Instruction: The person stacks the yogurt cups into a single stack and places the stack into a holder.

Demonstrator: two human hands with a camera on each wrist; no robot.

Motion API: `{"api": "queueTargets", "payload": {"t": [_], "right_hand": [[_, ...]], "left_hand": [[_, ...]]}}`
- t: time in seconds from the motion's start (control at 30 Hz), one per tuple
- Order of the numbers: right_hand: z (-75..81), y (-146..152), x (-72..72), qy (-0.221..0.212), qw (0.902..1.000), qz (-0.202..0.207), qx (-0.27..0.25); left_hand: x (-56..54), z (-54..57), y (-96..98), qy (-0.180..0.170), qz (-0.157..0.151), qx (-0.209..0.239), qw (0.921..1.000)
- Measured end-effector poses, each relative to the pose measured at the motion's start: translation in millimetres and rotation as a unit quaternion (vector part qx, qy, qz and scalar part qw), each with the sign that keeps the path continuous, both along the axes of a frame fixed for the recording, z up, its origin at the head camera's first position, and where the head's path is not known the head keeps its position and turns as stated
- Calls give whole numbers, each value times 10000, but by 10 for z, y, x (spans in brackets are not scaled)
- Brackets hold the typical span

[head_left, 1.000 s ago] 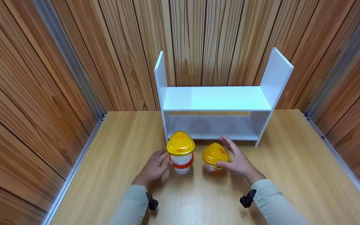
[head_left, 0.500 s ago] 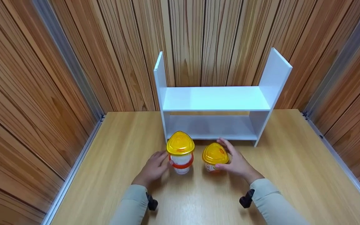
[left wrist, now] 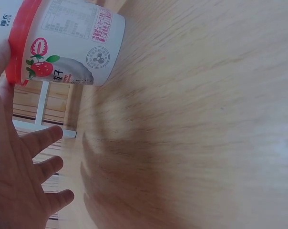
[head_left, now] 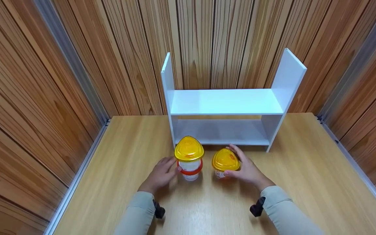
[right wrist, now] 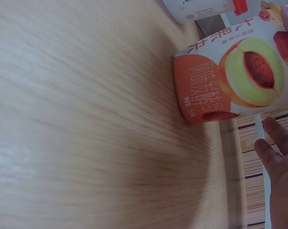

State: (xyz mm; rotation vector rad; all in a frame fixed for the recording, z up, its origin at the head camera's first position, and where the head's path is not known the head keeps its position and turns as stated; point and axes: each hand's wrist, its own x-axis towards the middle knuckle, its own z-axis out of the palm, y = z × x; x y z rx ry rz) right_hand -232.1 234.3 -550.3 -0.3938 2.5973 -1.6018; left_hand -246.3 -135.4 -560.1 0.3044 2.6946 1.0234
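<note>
A taller stack of yogurt cups (head_left: 189, 165) stands upright left of centre, with a yellow domed lid (head_left: 189, 148) on top and a red ring (left wrist: 21, 43) around its middle. The lower white cup (left wrist: 87, 40) bears a strawberry print. My left hand (head_left: 159, 174) pinches the stack near the red ring with thumb and index finger; its other fingers are spread. To the right is a shorter yogurt cup (right wrist: 239, 71) with a peach print and a yellow lid (head_left: 226, 159). My right hand (head_left: 248, 169) grips it, thumb in front and fingers behind, partly hidden.
A white two-level shelf (head_left: 227, 101) stands just behind the cups, with tall side panels. The wooden table (head_left: 207, 209) reaches toward me. Wood-panelled walls (head_left: 194, 45) enclose the back and both sides, with metal strips (head_left: 77, 176) along the table's sides.
My right thumb and fingers have drawn in slightly closer around the shorter yogurt cup. The left hand and the stacked cups stay where they were.
</note>
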Motion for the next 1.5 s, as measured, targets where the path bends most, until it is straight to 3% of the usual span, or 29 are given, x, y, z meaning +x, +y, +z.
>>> {"api": "queueTargets", "payload": {"t": [0.2, 0.63, 0.87, 1.07, 1.5], "right_hand": [[6, -6, -13, 179, 9997, 108, -149], [30, -24, 20, -45, 10000, -15, 0], [10, -16, 24, -108, 9999, -47, -67], [13, -15, 12, 124, 9999, 12, -7], [33, -3, 6, 94, 9998, 36, 153]], "left_hand": [[-32, 24, 5, 175, -171, -70, 9997], [-28, 75, -9, 307, -325, -147, 9989], [-35, 75, 17, 247, -217, 156, 9993], [-67, 94, 25, 107, -90, 351, 9993], [-85, 149, -45, -7, -374, 317, 9988]]}}
